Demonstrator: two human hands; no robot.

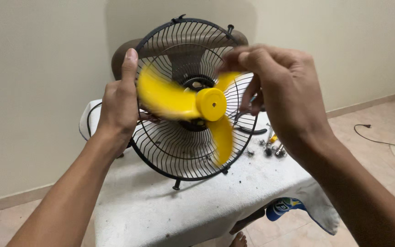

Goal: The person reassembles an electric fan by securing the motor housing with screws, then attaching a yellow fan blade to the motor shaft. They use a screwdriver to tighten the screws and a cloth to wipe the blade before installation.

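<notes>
desk carries our fan near its back edge. rear grille and yellow blade are on; no front grille yet. left hand grips the rim, right hand fingers curled loosely, blurred, seemingly empty.

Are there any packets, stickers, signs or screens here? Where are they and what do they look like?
Blue printed thing: sticks out under the white cloth at the table's lower right edge; rounded, blue with yellow and white print. Whether it is a packet or a bag cannot be told.
No label shows on the black fan guard or yellow blade.
No signs or screens.
</notes>
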